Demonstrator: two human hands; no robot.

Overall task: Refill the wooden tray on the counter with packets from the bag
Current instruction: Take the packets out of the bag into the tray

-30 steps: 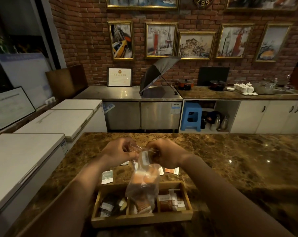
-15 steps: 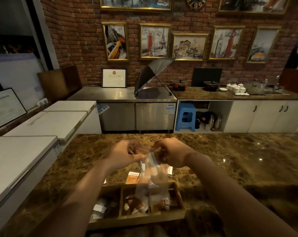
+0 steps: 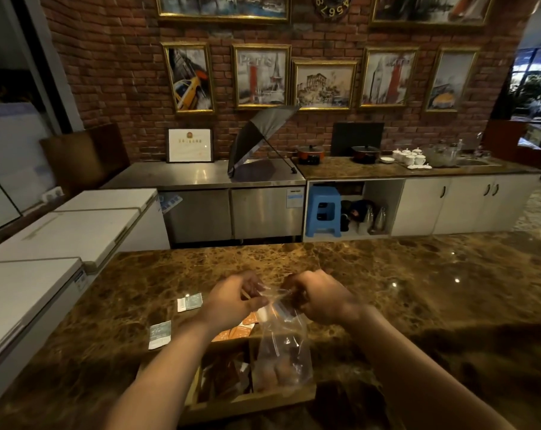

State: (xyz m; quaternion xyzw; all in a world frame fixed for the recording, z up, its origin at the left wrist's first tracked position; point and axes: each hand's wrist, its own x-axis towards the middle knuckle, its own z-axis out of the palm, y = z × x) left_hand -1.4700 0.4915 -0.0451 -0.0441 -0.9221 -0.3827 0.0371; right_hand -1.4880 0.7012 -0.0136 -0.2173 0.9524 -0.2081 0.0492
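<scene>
A: One clear plastic bag (image 3: 281,346) hangs over one wooden tray (image 3: 247,401) on the brown marble surface (image 3: 418,290). How is it held?

B: By both hands at its mouth. The left hand (image 3: 232,301) pinches the left edge of the opening, fingers closed on the film; the right hand (image 3: 320,297) is curled tight on the right edge. The bag droops below and between the two grips, its bottom reaching into the tray's right compartment.

A: What does the bag hold?

B: Orange-brown packets, bunched at the bottom; their number cannot be told through the film.

A: And the tray?

B: It sits near the surface's near edge, between the two forearms. Two compartments show, split by a divider; the left one holds dark packets (image 3: 229,377), too dim to count.

A: Anything loose on the surface?

B: Two pale green packets: one (image 3: 190,302) left of the left hand, another (image 3: 160,334) beside the left wrist. A few orange packets (image 3: 236,330) lie just behind the tray, under the left hand; at least three show.
</scene>
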